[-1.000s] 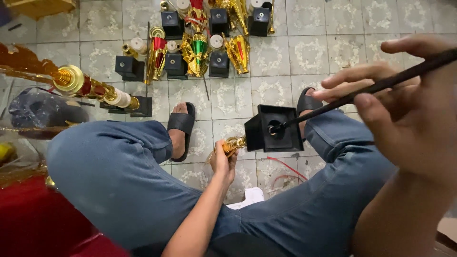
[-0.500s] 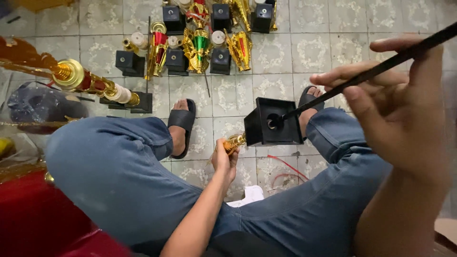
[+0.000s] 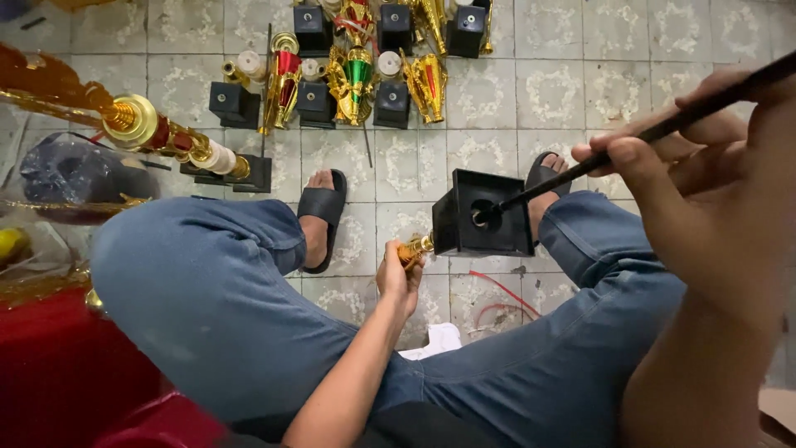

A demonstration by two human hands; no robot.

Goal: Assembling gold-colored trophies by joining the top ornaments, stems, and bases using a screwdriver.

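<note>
My left hand grips the gold stem of a trophy, holding it sideways between my knees so that its black square base faces me. My right hand, close to the camera, holds a long thin black rod between thumb and fingers. The rod's far tip sits in the round hole in the middle of the base's underside. I am seated with both legs in blue jeans and black sandals on a tiled floor.
Several finished trophies with gold, red and green parts and black bases lie on the tiles ahead. A longer trophy lies at the left beside a dark plastic bag. A red wire and white cloth lie under my legs.
The trophy base and rod stay joined; my right hand with the rod has shifted slightly right and up in view. The left hand keeps its grip.
</note>
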